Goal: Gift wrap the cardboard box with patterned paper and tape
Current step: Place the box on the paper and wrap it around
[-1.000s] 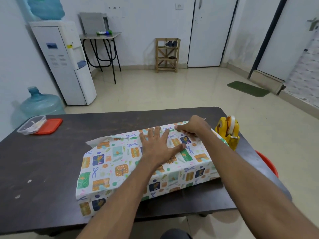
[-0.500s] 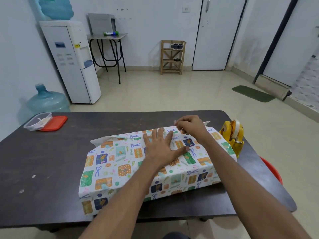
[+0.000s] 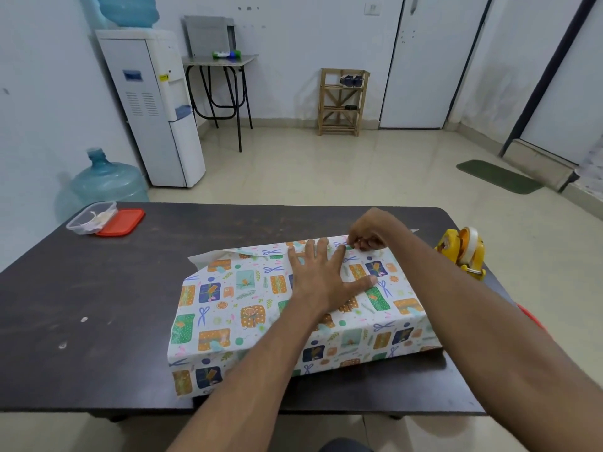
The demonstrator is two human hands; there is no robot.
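While the surface (image 3: 98,305) carries it all, I see the patterned paper (image 3: 235,308) folded over the cardboard box, hidden under my left grip (image 3: 326,282), fingers flat, pressing down. Just beyond, my right grip (image 3: 368,233) pinches the paper's far edge. Seam untaped, ends unfolded, I judge; tape dispenser (image 3: 463,252) waits right of that pinch.

Left hand (image 3: 326,282): palm down, fingers straight and spread, thumb out to the right, pressed flat on the patterned paper (image 3: 228,308). Right hand (image 3: 372,231): just beyond the left, knuckles up, fingers curled, pinching the paper's far edge. Forearms: both bare, stretched forward.
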